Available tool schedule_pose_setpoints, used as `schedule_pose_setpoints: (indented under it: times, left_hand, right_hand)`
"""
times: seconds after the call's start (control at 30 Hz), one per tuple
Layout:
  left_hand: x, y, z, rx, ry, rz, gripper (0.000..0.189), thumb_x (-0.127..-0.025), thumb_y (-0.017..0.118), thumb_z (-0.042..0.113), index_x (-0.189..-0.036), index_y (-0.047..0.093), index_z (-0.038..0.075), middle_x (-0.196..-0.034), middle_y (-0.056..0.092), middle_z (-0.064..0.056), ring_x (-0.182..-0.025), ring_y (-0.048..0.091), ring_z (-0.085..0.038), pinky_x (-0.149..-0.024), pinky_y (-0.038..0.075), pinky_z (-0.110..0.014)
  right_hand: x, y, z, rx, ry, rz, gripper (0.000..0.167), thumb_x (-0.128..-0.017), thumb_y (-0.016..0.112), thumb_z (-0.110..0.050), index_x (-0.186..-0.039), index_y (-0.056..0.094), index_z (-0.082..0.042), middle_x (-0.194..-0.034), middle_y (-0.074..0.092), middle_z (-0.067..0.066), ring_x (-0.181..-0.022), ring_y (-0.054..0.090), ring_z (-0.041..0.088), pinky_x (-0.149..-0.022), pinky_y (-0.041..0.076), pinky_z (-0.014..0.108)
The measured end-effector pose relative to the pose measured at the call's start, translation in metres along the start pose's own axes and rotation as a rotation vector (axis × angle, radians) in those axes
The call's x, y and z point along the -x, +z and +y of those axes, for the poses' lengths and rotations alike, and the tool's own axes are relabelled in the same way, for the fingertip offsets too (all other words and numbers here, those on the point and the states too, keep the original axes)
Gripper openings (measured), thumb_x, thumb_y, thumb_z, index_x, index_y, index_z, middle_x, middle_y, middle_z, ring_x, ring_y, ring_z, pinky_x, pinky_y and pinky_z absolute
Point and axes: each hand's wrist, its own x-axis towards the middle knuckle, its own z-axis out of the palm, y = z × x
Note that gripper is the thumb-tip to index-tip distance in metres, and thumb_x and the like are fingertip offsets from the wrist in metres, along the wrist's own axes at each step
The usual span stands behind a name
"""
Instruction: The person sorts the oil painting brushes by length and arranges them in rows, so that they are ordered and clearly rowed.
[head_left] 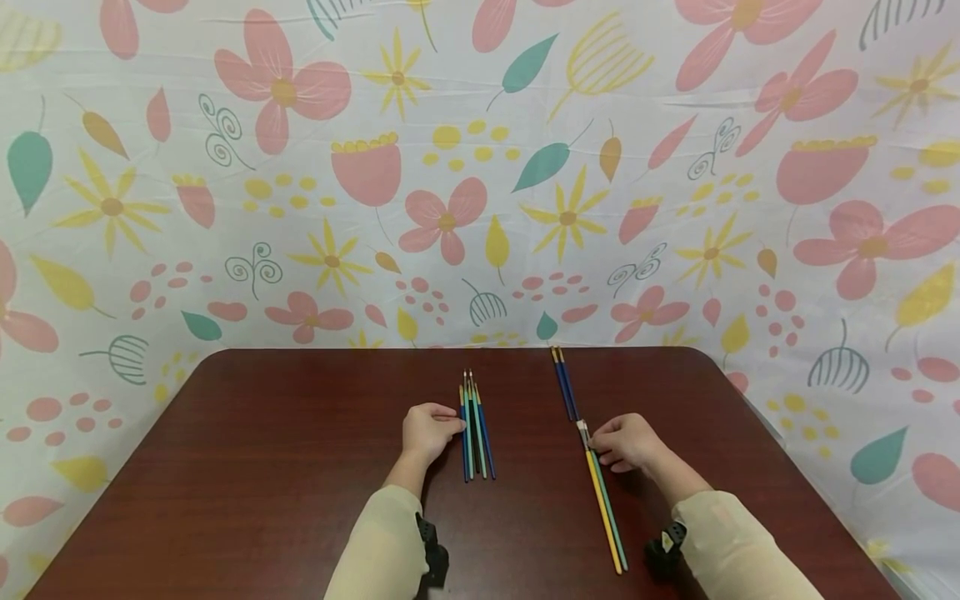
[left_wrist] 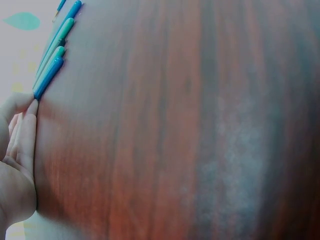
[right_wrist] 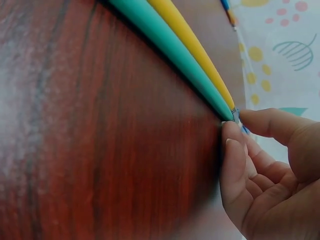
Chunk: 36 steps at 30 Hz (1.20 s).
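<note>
My left hand (head_left: 429, 432) pinches the leftmost blue paintbrush (head_left: 464, 454) of a small group of thin blue and green brushes lying side by side, bristles away from me. In the left wrist view, thumb and fingertip meet at that blue brush (left_wrist: 49, 77). Over to the right, my right hand (head_left: 630, 442) pinches a green-handled paintbrush (head_left: 612, 521) near its metal ferrule. Against its left side lies a yellow-handled paintbrush (head_left: 602, 508). The right wrist view shows the green handle (right_wrist: 172, 52) beside the yellow handle (right_wrist: 197, 47), with the brush heads mostly hidden by my fingers.
Two dark blue paintbrushes (head_left: 566, 385) lie beyond the yellow and green pair, their tips at the far table edge. The brown wooden table (head_left: 300, 467) has rounded far corners. Behind it hangs a flower-patterned cloth (head_left: 450, 167).
</note>
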Motion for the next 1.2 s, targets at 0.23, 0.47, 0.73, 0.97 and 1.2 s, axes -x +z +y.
schedule_pose_setpoints:
  times: [0.23, 0.47, 0.73, 0.97, 1.2]
  left_hand:
    - [0.0, 0.0, 0.0, -0.001, 0.001, -0.006, 0.019, -0.078, 0.076, 0.014, -0.093, 0.07, 0.003, -0.087, 0.072, -0.011, -0.069, 0.067, -0.016, -0.062, 0.055, -0.032]
    - [0.0, -0.001, 0.001, 0.006, 0.002, -0.007, 0.019, -0.078, 0.076, 0.013, -0.092, 0.07, 0.003, -0.087, 0.072, -0.011, -0.069, 0.067, -0.017, -0.062, 0.055, -0.032]
    - [-0.001, 0.0, -0.003, 0.004, 0.0, -0.007, 0.019, -0.078, 0.077, 0.014, -0.092, 0.07, 0.003, -0.087, 0.072, -0.01, -0.07, 0.066, -0.016, -0.063, 0.055, -0.032]
    - [-0.002, 0.0, -0.004, 0.005, 0.003, -0.004, 0.019, -0.078, 0.077, 0.014, -0.092, 0.07, 0.003, -0.087, 0.072, -0.01, -0.07, 0.067, -0.017, -0.063, 0.055, -0.032]
    - [-0.003, 0.0, -0.004, 0.013, 0.006, -0.011, 0.019, -0.078, 0.076, 0.013, -0.092, 0.07, 0.003, -0.087, 0.072, -0.01, -0.069, 0.066, -0.016, -0.062, 0.055, -0.032]
  right_hand:
    - [0.0, -0.003, -0.005, 0.003, -0.005, 0.01, 0.024, -0.089, 0.061, -0.014, -0.102, 0.068, 0.005, -0.091, 0.07, 0.012, -0.069, 0.065, 0.017, -0.061, 0.056, 0.036]
    - [-0.003, -0.003, -0.014, 0.012, -0.032, 0.02, 0.027, -0.09, 0.059, -0.018, -0.103, 0.068, 0.005, -0.093, 0.07, 0.014, -0.073, 0.066, 0.018, -0.062, 0.056, 0.036]
    - [-0.009, 0.006, -0.021, -0.038, -0.071, 0.031, 0.03, -0.092, 0.057, -0.018, -0.107, 0.066, 0.006, -0.092, 0.07, 0.016, -0.074, 0.066, 0.018, -0.064, 0.056, 0.036]
    - [-0.018, 0.018, -0.028, -0.111, -0.09, 0.035, 0.034, -0.092, 0.058, -0.019, -0.112, 0.062, 0.007, -0.101, 0.068, 0.022, -0.078, 0.068, 0.019, -0.068, 0.057, 0.037]
    - [-0.032, 0.032, -0.037, -0.21, -0.057, 0.046, 0.034, -0.093, 0.058, -0.02, -0.115, 0.061, 0.007, -0.097, 0.069, 0.018, -0.073, 0.067, 0.016, -0.065, 0.057, 0.034]
